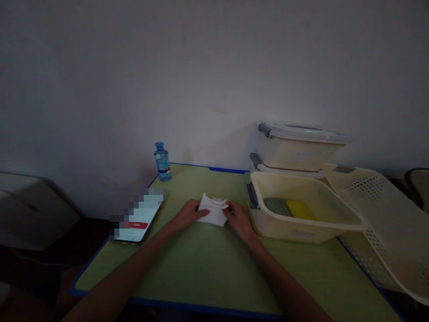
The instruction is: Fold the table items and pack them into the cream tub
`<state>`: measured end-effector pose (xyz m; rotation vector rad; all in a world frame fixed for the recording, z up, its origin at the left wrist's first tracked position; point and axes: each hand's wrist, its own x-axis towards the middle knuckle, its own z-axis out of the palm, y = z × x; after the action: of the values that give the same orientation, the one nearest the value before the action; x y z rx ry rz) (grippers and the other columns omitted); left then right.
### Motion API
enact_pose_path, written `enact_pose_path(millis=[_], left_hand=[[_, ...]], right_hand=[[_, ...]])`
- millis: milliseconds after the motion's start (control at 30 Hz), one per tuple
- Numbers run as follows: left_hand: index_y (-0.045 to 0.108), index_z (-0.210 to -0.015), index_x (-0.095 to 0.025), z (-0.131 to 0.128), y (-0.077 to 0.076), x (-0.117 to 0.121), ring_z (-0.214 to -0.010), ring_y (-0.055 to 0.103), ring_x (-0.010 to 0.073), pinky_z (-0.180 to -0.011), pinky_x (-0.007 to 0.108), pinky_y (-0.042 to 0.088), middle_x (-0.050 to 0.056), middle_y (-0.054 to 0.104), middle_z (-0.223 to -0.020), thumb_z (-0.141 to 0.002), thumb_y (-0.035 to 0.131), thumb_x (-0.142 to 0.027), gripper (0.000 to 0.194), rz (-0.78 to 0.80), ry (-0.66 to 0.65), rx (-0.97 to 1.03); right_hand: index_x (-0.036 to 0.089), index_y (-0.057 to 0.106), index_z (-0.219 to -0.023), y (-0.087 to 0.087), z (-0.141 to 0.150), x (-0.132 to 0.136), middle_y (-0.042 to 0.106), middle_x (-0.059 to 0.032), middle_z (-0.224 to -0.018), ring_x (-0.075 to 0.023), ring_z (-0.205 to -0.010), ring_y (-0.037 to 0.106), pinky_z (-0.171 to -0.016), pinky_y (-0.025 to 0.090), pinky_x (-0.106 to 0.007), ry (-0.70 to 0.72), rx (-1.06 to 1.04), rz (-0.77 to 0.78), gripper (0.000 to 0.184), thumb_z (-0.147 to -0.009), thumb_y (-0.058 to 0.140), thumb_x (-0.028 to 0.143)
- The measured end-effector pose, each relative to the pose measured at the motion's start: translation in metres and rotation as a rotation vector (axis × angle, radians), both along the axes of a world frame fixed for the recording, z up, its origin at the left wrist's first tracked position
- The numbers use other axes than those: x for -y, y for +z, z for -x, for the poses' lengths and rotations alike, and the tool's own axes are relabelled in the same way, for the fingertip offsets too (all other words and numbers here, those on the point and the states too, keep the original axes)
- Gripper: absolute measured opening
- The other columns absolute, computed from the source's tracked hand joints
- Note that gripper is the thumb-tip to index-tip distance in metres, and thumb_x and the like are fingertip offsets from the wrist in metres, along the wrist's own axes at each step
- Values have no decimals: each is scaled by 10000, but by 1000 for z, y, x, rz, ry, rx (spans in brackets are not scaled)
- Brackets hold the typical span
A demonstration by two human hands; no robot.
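A small white folded cloth [212, 213] is stretched between my two hands, just above the middle of the table; its exact kind is hard to tell in the dim light. My left hand [188, 215] pinches its left side, with the thumb on the near face. On the opposite side my right hand [237, 219] grips the right edge between thumb and fingers. The cloth's upper edge gapes a little and shows loose folds. To the right of my right hand stands an open cream bin [301, 230], holding a grey-green patterned item [277, 206] and a yellow item [300, 209].
A light-green table [201, 268] with a blue edge stands against the wall. At left lie a lit tablet or phone [137, 226] and, behind it, a blue bottle [162, 163]. Lidded boxes [298, 152] are stacked at back right. A perforated basket [385, 214] leans beyond the bin.
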<state>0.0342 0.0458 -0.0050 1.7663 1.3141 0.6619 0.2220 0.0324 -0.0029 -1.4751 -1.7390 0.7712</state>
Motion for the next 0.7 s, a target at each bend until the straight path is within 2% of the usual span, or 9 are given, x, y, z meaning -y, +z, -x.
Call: enact_pose_path(millis=[100,167,233,300,433,567,700], left_hand=[[590,-625,-100,-1,-2,0,-543,490,134,-491,212,306,-3,568,-568,-686,537,-364,276,-46,-1,51],[592,-710,-108,-3,-4,0,-582,533,150,-515,220,352,9,605,-624,-677,541,-324,225,-55,21,144],[567,-860,-117,-5,-7,0,-591,560,158,-514,224,375,10,619,-647,-665,552,-288,260,-43,105,222],[512,-966,-134,-7,-11,-1,-533,542,147,-476,212,353,-30,573,-574,-660,564,-260,335,-58,205,238],[463,-990,-170,-13,-18,-2,-455,459,106,-446,188,294,-100,429,-491,-676,568,-214,334,-203,292,195],[456,-980,-188,-15,-19,-2,-454,455,93,-451,191,288,-92,455,-540,-722,545,-211,273,-273,294,124],[452,-1008,-195,-18,-14,-2,-489,477,103,-488,205,312,-77,484,-580,-758,532,-196,262,-294,321,-43]], right_hand=[[168,519,-694,0,0,-1,582,-23,-691,-148,-656,544,-594,396,-247,-17,-25,4,68,-720,464,137],[180,496,-719,-1,0,-1,560,-4,-656,-144,-625,536,-577,393,-245,-32,-37,7,50,-715,465,141],[195,459,-763,-2,0,-1,524,28,-611,-138,-576,518,-551,389,-240,-63,-47,-2,74,-707,476,150],[208,425,-772,-3,-1,0,496,46,-593,-136,-551,505,-532,388,-237,-95,-43,-30,124,-687,494,150],[205,444,-711,-4,-2,1,533,14,-652,-147,-620,537,-581,424,-254,-70,12,-110,75,-692,471,138],[175,563,-808,-8,-1,1,632,-48,-819,-166,-767,594,-734,459,-302,-23,32,-155,163,-725,435,118],[132,616,-907,-9,2,1,637,-106,-960,-193,-912,589,-861,429,-338,-48,108,-182,245,-751,429,104]])
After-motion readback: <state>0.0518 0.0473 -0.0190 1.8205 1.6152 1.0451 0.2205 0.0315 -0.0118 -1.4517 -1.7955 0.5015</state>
